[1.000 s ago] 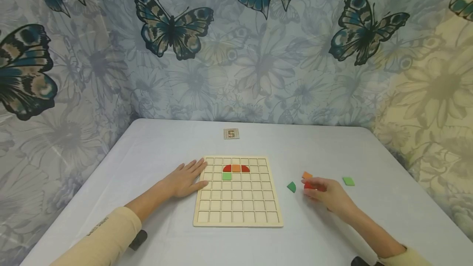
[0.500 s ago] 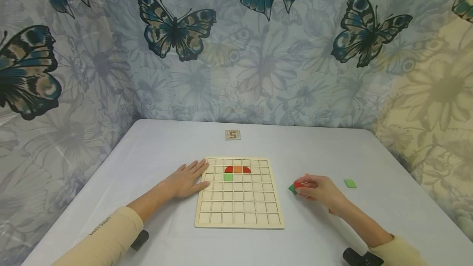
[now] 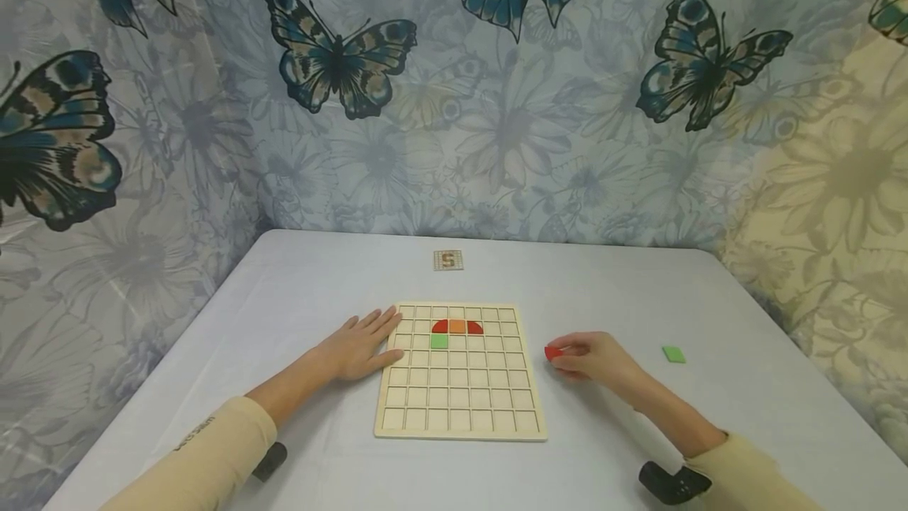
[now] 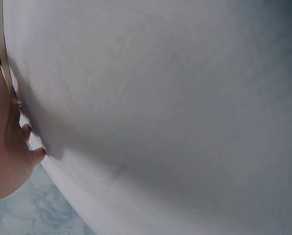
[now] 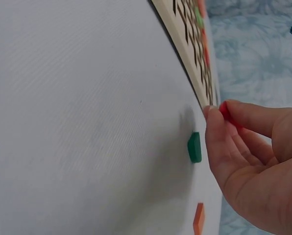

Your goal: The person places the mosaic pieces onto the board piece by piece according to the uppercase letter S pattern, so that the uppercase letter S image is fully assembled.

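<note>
A wooden grid board (image 3: 459, 398) lies in the middle of the table. Along its upper rows sit an orange square (image 3: 457, 326) between two red quarter-round pieces, with a light green square (image 3: 440, 341) below. My left hand (image 3: 358, 347) rests at the board's left edge, fingers straight and spread. To the right of the board, my right hand (image 3: 592, 357) pinches a red piece (image 3: 552, 352) between thumb and fingers, above the table. In the right wrist view, a dark green piece (image 5: 194, 147) and an orange piece (image 5: 199, 219) lie below that hand; the head view hides both.
A loose light green square (image 3: 674, 354) lies on the white table farther right. Behind the board is a small card marked with an S-like or 5-like figure (image 3: 448, 260). Butterfly-patterned cloth walls stand behind the table and at its sides.
My right hand has picked up the red piece and carried it left toward the board, passing over the dark green piece. My left hand has stayed at the board's edge.
</note>
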`<state>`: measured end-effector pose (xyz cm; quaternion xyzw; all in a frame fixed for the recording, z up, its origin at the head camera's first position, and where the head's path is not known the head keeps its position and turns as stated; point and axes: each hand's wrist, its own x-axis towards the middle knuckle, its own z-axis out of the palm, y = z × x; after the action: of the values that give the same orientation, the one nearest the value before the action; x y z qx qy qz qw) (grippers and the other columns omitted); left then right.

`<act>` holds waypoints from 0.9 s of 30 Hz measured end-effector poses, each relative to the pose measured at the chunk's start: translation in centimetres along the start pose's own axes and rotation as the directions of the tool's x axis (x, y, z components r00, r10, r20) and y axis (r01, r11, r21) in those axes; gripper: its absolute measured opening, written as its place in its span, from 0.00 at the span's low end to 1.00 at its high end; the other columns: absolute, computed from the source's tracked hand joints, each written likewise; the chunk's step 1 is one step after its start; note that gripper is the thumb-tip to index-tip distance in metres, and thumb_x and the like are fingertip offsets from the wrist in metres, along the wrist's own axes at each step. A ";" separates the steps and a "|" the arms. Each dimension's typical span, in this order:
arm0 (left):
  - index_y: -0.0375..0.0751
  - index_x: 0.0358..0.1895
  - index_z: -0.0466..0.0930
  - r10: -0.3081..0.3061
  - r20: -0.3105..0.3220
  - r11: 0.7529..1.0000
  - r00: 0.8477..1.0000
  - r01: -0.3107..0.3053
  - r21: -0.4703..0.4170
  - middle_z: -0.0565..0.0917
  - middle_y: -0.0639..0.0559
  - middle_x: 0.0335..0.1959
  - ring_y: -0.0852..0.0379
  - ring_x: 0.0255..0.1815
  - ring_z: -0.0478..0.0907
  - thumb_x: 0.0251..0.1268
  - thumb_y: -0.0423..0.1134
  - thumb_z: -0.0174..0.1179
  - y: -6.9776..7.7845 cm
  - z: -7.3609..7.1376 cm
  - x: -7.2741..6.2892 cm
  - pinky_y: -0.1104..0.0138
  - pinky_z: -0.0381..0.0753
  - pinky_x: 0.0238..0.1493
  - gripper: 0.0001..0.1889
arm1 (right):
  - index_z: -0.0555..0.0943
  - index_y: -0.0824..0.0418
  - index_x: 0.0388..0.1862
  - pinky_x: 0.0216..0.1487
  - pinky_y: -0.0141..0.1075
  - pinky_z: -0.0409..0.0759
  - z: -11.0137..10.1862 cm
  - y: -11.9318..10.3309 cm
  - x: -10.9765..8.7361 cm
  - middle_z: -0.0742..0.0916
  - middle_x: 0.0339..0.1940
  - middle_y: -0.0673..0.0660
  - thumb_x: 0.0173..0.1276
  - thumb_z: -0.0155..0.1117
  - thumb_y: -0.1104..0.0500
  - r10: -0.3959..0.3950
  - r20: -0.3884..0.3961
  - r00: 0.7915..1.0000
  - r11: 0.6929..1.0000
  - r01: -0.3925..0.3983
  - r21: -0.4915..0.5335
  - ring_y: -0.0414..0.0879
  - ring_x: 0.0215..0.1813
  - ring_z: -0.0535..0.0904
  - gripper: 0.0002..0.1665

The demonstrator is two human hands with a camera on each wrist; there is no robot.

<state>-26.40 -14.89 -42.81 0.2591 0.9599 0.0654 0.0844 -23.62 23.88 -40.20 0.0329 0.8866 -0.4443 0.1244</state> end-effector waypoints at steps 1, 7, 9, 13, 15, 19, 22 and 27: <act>0.39 0.76 0.47 0.000 -0.001 1.000 1.000 0.000 0.000 0.48 0.45 0.76 0.42 0.74 0.46 0.73 0.63 0.36 0.0 0.0 0.0 0.44 0.48 0.68 0.39 | 0.82 0.65 0.50 0.37 0.37 0.81 0.2 -0.2 0.1 0.85 0.39 0.56 0.59 0.72 0.60 -0.009 0.003 1.000 1.000 0.009 -0.012 0.46 0.38 0.79 0.20; 0.39 0.76 0.47 0.002 -0.004 1.000 1.000 -0.002 -0.006 0.48 0.45 0.76 0.42 0.74 0.46 0.73 0.63 0.37 0.0 0.0 -0.1 0.43 0.48 0.68 0.39 | 0.83 0.67 0.49 0.35 0.36 0.81 1.4 -1.4 0.6 0.86 0.36 0.55 0.59 0.71 0.62 -0.043 0.029 0.999 0.999 0.043 0.008 0.44 0.33 0.80 0.18; 0.39 0.76 0.47 0.001 -0.003 1.000 1.000 -0.001 -0.008 0.48 0.45 0.76 0.42 0.74 0.46 0.73 0.62 0.37 0.0 0.0 -0.1 0.43 0.48 0.68 0.38 | 0.83 0.67 0.48 0.36 0.35 0.82 1.8 -1.8 0.8 0.87 0.34 0.55 0.59 0.71 0.62 -0.045 0.046 0.998 0.998 0.043 0.047 0.44 0.32 0.81 0.18; 0.39 0.76 0.47 0.005 -0.005 1.000 1.000 -0.005 0.000 0.48 0.45 0.76 0.42 0.74 0.46 0.73 0.63 0.36 0.0 -0.1 -0.1 0.44 0.48 0.68 0.38 | 0.82 0.70 0.49 0.39 0.37 0.83 2.5 -2.5 1.3 0.86 0.34 0.56 0.60 0.70 0.64 -0.070 0.101 0.992 0.987 0.055 0.151 0.46 0.35 0.84 0.19; 0.40 0.76 0.47 0.006 -0.005 1.000 1.000 -0.006 -0.002 0.48 0.45 0.76 0.42 0.74 0.46 0.74 0.62 0.37 0.1 -0.2 -0.1 0.44 0.48 0.68 0.38 | 0.81 0.70 0.50 0.40 0.38 0.83 2.8 -2.8 1.5 0.86 0.34 0.57 0.61 0.70 0.64 -0.084 0.124 0.989 0.982 0.061 0.176 0.47 0.37 0.84 0.19; 0.39 0.76 0.48 0.006 -0.005 1.000 1.000 -0.006 -0.013 0.48 0.44 0.76 0.41 0.74 0.46 0.74 0.61 0.38 0.2 -0.3 -0.2 0.43 0.48 0.68 0.38 | 0.82 0.70 0.49 0.41 0.38 0.82 3.7 -3.4 2.1 0.86 0.34 0.57 0.61 0.70 0.65 -0.086 0.151 0.985 0.979 0.056 0.196 0.46 0.37 0.84 0.18; 0.39 0.76 0.48 0.003 -0.003 1.000 1.000 -0.003 -0.017 0.48 0.44 0.76 0.42 0.74 0.46 0.74 0.61 0.38 0.2 -0.3 -0.2 0.43 0.47 0.68 0.38 | 0.83 0.69 0.47 0.40 0.37 0.83 4.4 -4.0 2.5 0.86 0.33 0.56 0.60 0.70 0.65 -0.078 0.157 0.985 0.979 0.046 0.196 0.46 0.36 0.84 0.16; 0.39 0.76 0.48 -0.005 -0.002 1.000 1.000 0.005 -0.011 0.48 0.45 0.76 0.42 0.75 0.46 0.73 0.62 0.38 0.2 -0.2 -0.2 0.43 0.47 0.68 0.38 | 0.83 0.69 0.46 0.39 0.37 0.83 5.9 -4.9 3.0 0.85 0.33 0.57 0.59 0.70 0.67 -0.055 0.163 0.985 0.974 0.017 0.224 0.46 0.34 0.84 0.14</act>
<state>-26.22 -14.82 -42.54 0.2563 0.9602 0.0709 0.0851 -26.23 16.08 -40.56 -0.0069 0.8182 -0.5440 0.1860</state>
